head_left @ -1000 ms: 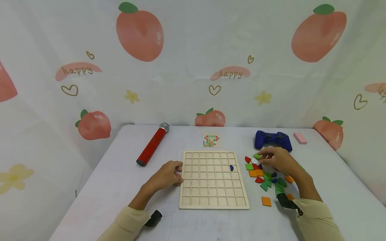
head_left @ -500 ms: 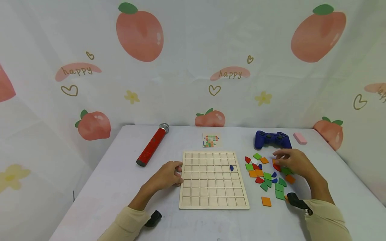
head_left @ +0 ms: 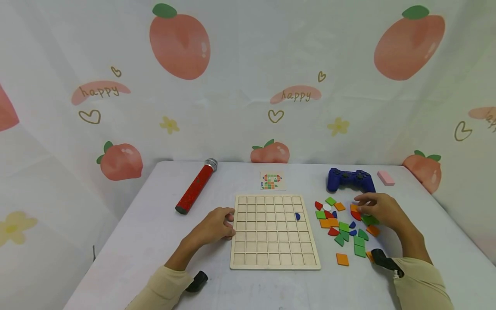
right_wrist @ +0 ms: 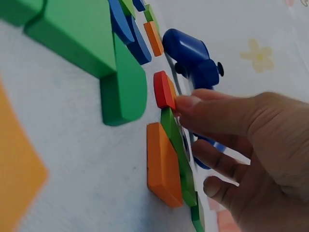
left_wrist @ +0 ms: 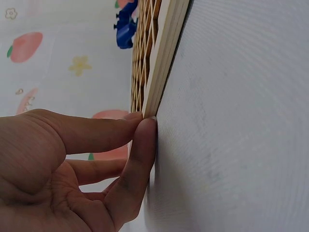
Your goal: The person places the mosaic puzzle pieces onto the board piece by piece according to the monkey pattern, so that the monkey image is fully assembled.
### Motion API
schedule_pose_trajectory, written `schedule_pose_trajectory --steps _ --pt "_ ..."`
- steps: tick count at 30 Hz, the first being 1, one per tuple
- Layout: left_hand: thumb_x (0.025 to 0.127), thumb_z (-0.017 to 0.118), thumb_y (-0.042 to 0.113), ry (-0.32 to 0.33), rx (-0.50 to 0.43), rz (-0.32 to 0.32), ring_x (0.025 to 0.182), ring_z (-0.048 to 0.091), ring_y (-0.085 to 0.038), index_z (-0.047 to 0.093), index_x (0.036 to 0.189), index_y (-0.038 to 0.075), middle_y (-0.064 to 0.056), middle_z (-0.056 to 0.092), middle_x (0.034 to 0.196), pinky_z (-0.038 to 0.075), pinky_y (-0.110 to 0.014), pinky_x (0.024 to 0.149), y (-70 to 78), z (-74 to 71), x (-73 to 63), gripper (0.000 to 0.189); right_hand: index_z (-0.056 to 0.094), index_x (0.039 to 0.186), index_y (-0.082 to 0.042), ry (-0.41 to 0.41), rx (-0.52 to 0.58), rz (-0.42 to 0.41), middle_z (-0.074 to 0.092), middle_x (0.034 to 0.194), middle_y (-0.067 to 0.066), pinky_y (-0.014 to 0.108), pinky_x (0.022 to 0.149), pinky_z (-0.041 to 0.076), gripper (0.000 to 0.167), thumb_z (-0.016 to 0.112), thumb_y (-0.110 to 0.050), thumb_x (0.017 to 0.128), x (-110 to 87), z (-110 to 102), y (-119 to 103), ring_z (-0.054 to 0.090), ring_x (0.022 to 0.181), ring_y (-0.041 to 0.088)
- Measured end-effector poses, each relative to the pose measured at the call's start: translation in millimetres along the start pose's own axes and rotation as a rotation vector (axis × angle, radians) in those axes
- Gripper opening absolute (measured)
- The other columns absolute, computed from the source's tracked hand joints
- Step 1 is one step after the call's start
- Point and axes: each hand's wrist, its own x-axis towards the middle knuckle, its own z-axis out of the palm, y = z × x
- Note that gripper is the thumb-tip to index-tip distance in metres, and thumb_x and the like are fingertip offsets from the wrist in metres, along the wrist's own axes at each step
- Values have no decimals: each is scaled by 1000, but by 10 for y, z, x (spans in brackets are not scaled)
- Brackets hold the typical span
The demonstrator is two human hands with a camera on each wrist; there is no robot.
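A pale wooden grid board [head_left: 273, 268] lies flat on the table, with one dark blue half-round tile [head_left: 297, 216] in a cell at its right. My left hand [head_left: 214, 224] holds the board's left edge. In the left wrist view, thumb and forefinger meet at its rim. On the right, my right hand [head_left: 381, 210] hovers low over the loose tiles, its fingers loosely bent. Its fingertips touch or nearly touch an orange square tile [head_left: 354, 207] beside a red quarter-round tile [right_wrist: 162, 90]. Green tiles [head_left: 370, 220] lie partly under this hand.
More tiles, such as an orange square [head_left: 342, 259] and a white round one [head_left: 327, 207], are scattered right of the board. Behind them sit a blue game controller [head_left: 350, 180] and a pink block [head_left: 385, 178]. A pattern card [head_left: 272, 181] and a red microphone [head_left: 196, 186] are farther back.
My right hand has moved right from the green tile near the controller to the orange and red tiles, uncovering several tiles. The left hand and board have stayed put.
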Motion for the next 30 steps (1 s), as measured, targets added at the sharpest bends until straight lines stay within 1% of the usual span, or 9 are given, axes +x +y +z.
schedule_pose_trajectory --steps 2,8,13,19,26,30 --pt "86 82 -3 0 2 -1 87 65 -16 57 143 -10 -9 61 109 63 -29 73 -1 0 1 62 69 132 2 -6 3 2 72 112 21 33 76 58 38 73 -15 98 1 -6 9 66 98 33" --pt "86 82 -4 0 -4 -1 87 65 -16 56 143 -11 -9 61 109 63 -29 72 0 3 0 62 69 132 3 -8 4 4 72 113 22 32 76 57 38 73 -13 98 3 -7 14 66 98 33" --pt "86 82 -4 1 -5 0 87 65 -15 56 143 -11 -9 61 110 62 -29 71 2 4 2 63 68 133 3 -3 -1 17 72 114 23 32 74 57 40 74 -15 97 8 -14 15 66 96 32" --pt "86 82 -4 3 -6 -1 87 65 -16 56 143 -11 -9 61 110 63 -29 72 5 5 -2 63 68 133 3 -20 -7 22 71 116 24 31 73 55 44 76 -17 96 23 -17 23 65 95 31" --pt "86 82 -4 8 1 -7 87 64 -16 56 143 -11 -9 61 109 63 -29 73 22 6 -9 62 69 131 5 -26 -29 23 70 109 22 32 71 54 43 76 -18 95 52 -1 23 61 91 29" --pt "86 81 -5 7 4 -9 87 64 -16 56 143 -11 -9 60 109 63 -29 73 28 7 -16 62 68 132 6 -26 -43 22 69 108 22 32 71 53 45 76 -21 96 56 15 -5 59 90 29"
